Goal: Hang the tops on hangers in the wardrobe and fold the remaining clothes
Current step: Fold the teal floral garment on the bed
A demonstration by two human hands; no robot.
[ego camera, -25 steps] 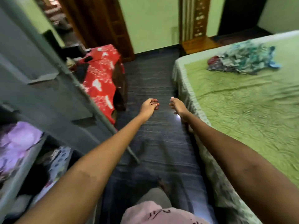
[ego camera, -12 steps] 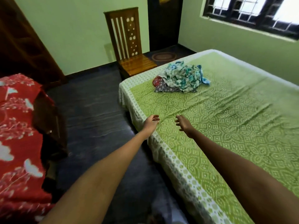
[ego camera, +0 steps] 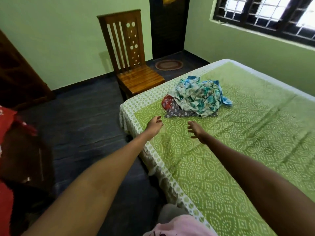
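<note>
Obs: view has swung since a second ago. Then the camera faced the grey wardrobe shelves on the left, with the bed at the right edge; now the bed fills the right half and the wardrobe is out of frame. Half a second ago the clothes sat farther off; now the pile is larger and nearer in view.

Hands: both arms are stretched forward above the green patterned bedsheet point(ego camera: 230, 167). The left hand point(ego camera: 154, 126) hangs over the white-bordered bed edge, fingers loosely curled, holding nothing. The right hand point(ego camera: 196, 131) has its fingers spread and relaxed, also holding nothing. The two are apart, with bare sheet between them, and neither touches the cloth.

Task item: a crumpled heap of clothes point(ego camera: 196, 97) lies near the far corner of the bed, just beyond both hands. A white and teal floral garment sits on top, with a grey printed piece and a red piece point(ego camera: 166, 102) showing underneath at the left. How many pieces there are cannot be told.

Other: a slatted wooden chair point(ego camera: 131, 65) stands beside the bed corner; a barred window is at upper right.

Judgement: the person appears to be turning back from the wardrobe for the next garment. The remaining heap suggests the task is unfinished. The likely next move is a reach for the top floral piece.
</note>
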